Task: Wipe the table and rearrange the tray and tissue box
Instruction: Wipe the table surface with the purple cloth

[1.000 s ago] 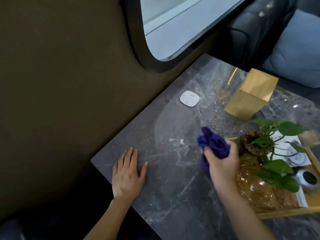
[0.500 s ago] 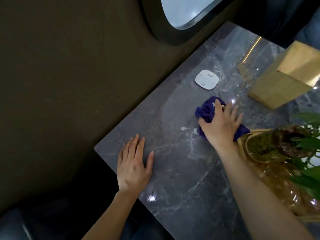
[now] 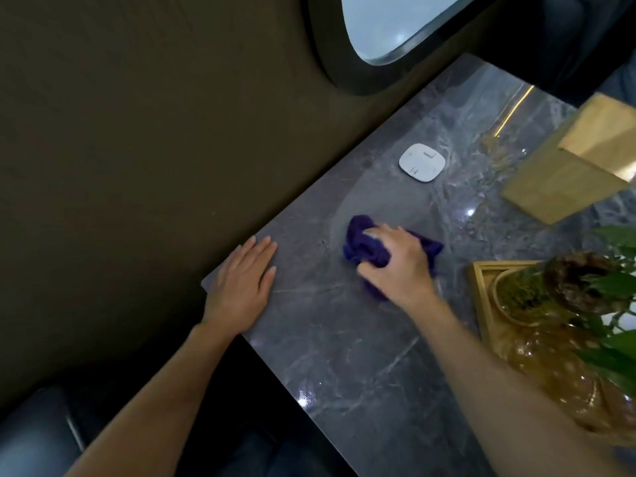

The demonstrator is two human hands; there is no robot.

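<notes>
A purple cloth [image 3: 364, 244] lies bunched on the grey marble table [image 3: 344, 346], and my right hand [image 3: 395, 266] presses down on it, fingers curled over the cloth. My left hand [image 3: 242, 287] rests flat on the table's near left corner, fingers together, holding nothing. A wooden tray [image 3: 481, 297] sits at the right edge, carrying an amber glass vase with a green plant [image 3: 564, 342]. The gold tissue box [image 3: 571, 166] stands further back on the right, partly cut off by the frame.
A small white square pad [image 3: 422, 162] lies on the table near the wall, behind the cloth. A dark wall runs along the table's left side with an oval window [image 3: 385, 25] above. A dark seat [image 3: 34, 438] is at bottom left.
My right hand brought the cloth down from mid-air onto the table, then slid it leftward and nearer to me. My left hand stayed flat on the corner. The view shifted right.
</notes>
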